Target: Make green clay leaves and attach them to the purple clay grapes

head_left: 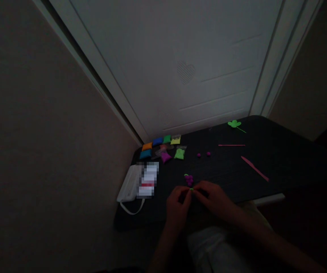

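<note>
A small green piece [191, 189] sits in the air or just at the near part of the worktop [288, 151], I cannot tell which, where the fingertips of both hands meet; the left hand [177, 204] and the right hand [214, 195] pinch it from either side, equally near, and it is too small for its long axis to be read. Just beyond the fingertips, slightly left, lies a bunch of purple balls [189, 180], narrowing toward the person, with a green curl [186, 175] at its far left end. Farther off, a loose purple ball [198, 155] and a second ball [208, 154] lie side by side. Left of these are a light green packet [180, 153] and a purple packet [165, 157], with more coloured packets behind. A pink knife [254, 168] lies slantwise well to the right, a pink stick [231, 145] beyond it, then a green clover [234, 124]. A white case [129, 184] stands apart on the left, beside a blurred card [148, 180].
</note>
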The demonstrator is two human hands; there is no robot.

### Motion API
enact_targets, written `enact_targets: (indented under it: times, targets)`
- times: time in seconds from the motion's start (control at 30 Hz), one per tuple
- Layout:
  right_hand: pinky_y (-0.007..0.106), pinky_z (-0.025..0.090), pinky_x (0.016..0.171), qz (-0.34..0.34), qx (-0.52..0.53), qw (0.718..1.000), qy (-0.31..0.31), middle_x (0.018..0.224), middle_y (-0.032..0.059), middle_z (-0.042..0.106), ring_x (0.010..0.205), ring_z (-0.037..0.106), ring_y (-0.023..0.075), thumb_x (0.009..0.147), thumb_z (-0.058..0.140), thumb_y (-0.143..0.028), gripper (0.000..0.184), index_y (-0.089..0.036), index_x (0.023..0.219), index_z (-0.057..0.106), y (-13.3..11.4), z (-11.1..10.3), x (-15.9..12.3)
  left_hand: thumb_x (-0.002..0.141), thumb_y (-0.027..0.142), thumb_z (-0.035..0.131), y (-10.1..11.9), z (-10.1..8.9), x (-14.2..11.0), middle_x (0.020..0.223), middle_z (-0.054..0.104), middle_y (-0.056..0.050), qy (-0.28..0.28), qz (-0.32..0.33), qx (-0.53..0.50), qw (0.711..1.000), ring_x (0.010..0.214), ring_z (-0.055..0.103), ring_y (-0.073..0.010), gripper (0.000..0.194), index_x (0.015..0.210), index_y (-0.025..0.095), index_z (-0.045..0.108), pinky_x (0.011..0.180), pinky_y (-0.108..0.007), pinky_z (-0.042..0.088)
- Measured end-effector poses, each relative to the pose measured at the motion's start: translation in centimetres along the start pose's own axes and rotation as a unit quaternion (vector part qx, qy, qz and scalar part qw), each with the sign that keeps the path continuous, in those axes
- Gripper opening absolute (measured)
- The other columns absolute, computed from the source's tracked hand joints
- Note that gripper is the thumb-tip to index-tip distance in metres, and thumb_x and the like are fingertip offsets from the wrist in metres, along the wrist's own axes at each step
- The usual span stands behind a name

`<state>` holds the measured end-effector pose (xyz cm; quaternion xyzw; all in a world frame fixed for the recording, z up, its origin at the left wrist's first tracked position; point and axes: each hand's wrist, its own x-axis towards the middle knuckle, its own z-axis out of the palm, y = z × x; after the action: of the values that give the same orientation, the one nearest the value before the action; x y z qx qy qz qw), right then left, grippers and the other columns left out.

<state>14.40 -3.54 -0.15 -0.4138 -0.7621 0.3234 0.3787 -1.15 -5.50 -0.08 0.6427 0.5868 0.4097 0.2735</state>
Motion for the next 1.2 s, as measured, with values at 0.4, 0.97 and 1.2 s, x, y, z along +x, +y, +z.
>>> enact_targets:
  times: [0.4, 0.97, 1.2]
  targets:
    - [0.031, 0.043, 0.081, -0.012, 0.008, 0.999, 0.030, 0.095, 0.0041, 0.062, 0.090, 0.056, 0.0164, 0.082, 0.052, -0.024, 0.018, -0.021, 0.098, 0.059, 0.14, 0.00, -0.04, 0.075, 0.034, 0.055, 0.06, -0.24, 0.32, 0.078, 0.065, -0.003, -0.021, -0.076, -0.063, 0.995, 0.074, 0.060, -0.0168, 0.020, 0.083, 0.017, 0.061, 0.065, -0.027, 0.045]
    - [0.030, 0.043, 0.083, -0.029, 0.010, 0.999, 0.040, 0.096, 0.0049, 0.057, 0.091, 0.054, 0.0150, 0.082, 0.051, -0.018, 0.010, -0.019, 0.087, 0.059, -0.10, 0.03, 0.29, 0.075, 0.031, 0.056, 0.26, -0.15, 0.45, 0.078, 0.062, -0.001, 0.002, -0.029, -0.035, 0.999, 0.072, 0.058, -0.0143, 0.015, 0.081, 0.018, 0.062, 0.066, -0.025, 0.044]
    - [0.031, 0.044, 0.083, -0.030, 0.025, 0.998, 0.040, 0.094, 0.0047, 0.058, 0.091, 0.055, 0.0159, 0.082, 0.051, -0.019, 0.011, -0.020, 0.088, 0.059, 0.03, -0.13, 0.29, 0.073, 0.029, 0.057, -0.07, 0.04, 0.37, 0.078, 0.063, -0.002, 0.016, -0.029, -0.031, 0.999, 0.072, 0.058, -0.0152, 0.015, 0.081, 0.018, 0.063, 0.066, -0.027, 0.045]
